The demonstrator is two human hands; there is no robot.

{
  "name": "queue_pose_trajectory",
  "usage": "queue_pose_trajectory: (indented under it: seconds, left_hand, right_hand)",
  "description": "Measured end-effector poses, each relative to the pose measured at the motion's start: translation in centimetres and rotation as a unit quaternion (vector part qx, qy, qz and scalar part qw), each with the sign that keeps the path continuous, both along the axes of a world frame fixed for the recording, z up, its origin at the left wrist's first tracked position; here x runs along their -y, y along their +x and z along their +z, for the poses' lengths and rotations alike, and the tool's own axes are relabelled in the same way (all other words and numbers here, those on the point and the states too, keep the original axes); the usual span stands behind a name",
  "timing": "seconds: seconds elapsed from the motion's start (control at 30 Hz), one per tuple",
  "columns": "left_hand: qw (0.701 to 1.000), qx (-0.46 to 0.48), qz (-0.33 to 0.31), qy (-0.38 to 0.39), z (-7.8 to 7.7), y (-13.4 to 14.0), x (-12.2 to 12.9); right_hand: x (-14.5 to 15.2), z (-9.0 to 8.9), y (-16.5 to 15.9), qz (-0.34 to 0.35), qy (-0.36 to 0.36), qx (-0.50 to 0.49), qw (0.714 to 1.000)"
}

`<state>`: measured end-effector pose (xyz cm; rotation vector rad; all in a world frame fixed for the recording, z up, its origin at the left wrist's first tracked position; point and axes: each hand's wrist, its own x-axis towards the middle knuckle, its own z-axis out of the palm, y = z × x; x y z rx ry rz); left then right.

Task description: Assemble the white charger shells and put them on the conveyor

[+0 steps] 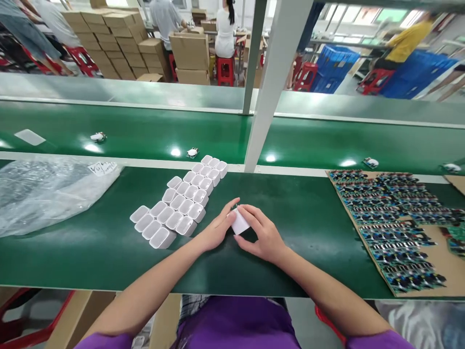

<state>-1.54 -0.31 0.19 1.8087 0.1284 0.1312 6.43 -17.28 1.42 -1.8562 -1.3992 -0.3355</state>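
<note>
Between my two hands, just above the green bench, is a small white plastic housing (240, 223). My left hand (220, 228) closes on its left edge with thumb and fingers. From the other side, the fingers and thumb of my right hand (264, 235) grip its top and lower edge. What lies inside or behind the housing is hidden. To the left of my hands stand several white open plastic cases (180, 204) in slanting rows. On the right, several circuit boards (385, 213) with blue and black parts lie in rows on cardboard (441, 261).
A clear plastic bag (54, 194) lies at the left. Behind the bench runs a green conveyor belt (145, 131) carrying small white assemblies (192, 152) and a flat white sheet (29, 137). A pale metal post (271, 82) rises ahead. People, cartons (116, 41) and blue crates (332, 68) are beyond.
</note>
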Motion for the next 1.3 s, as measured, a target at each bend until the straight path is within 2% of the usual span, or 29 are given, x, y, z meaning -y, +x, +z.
queue_pose_trajectory:
  seconds: [0.1, 0.17, 0.23, 0.3, 0.37, 0.43, 0.57, 0.73, 0.87, 0.93, 1.0, 1.07, 1.13, 1.2, 1.3]
  left_hand:
    - [0.999, -0.015, -0.028, -0.036, -0.1, 0.2, -0.4]
    - [0.999, -0.009, 0.009, -0.043, 0.1, 0.5, -0.8]
    - [0.997, 0.007, 0.067, -0.041, 0.5, 0.8, -1.2]
    - [0.994, 0.016, 0.097, -0.035, 0.7, 1.0, -1.4]
    - [0.995, 0.013, 0.099, -0.020, 0.8, 1.2, -1.6]
    - [0.996, 0.004, 0.091, -0.004, 0.8, 1.2, -1.7]
    - [0.997, -0.012, 0.078, 0.018, 0.8, 1.2, -1.9]
    - [0.997, -0.018, 0.067, 0.031, 1.0, 1.1, -2.0]
    - [0.998, -0.009, 0.065, 0.025, 1.4, 1.0, -1.9]
    - [0.997, 0.006, 0.072, 0.021, 1.6, 0.9, -1.9]
    - [0.995, 0.025, 0.087, 0.028, 2.1, 0.7, -1.9]
    - [0.992, 0.042, 0.104, 0.050, 2.6, 0.4, -2.0]
    - [0.987, 0.060, 0.118, 0.087, 3.1, 0.1, -2.1]
    - [0.978, 0.083, 0.142, 0.130, 3.6, 0.0, -2.4]
    - [0.954, 0.112, 0.202, 0.194, 4.0, -0.1, -2.9]
  right_hand:
    - [0.6, 0.6, 4.3, -0.062, 0.045, -0.048, 0.996]
    - [0.5, 1.6, 9.1, -0.158, 0.043, -0.122, 0.979]
    - [-0.4, 2.9, 14.6, -0.248, -0.038, -0.185, 0.950]
    - [-2.1, 3.8, 19.4, -0.326, -0.121, -0.201, 0.916]
    - [-4.1, 4.1, 22.5, -0.339, -0.147, -0.218, 0.903]
    - [-5.9, 3.5, 23.7, -0.331, -0.161, -0.232, 0.900]
    - [-7.4, 0.9, 22.5, -0.315, -0.164, -0.227, 0.907]
    - [-6.3, -1.5, 20.5, -0.313, -0.091, -0.197, 0.925]
    - [-5.0, -2.7, 19.0, -0.295, -0.080, -0.141, 0.942]
    - [-4.1, -3.4, 17.1, -0.261, -0.045, -0.103, 0.959]
    - [-2.9, -4.0, 14.3, -0.185, -0.033, -0.081, 0.979]
    - [-1.8, -4.4, 11.0, -0.094, -0.059, -0.074, 0.991]
    - [-1.2, -4.5, 8.0, -0.033, -0.090, -0.060, 0.994]
    - [-1.2, -4.4, 6.1, -0.010, -0.112, -0.032, 0.993]
    - [-2.0, -4.1, 5.2, -0.023, -0.143, 0.010, 0.989]
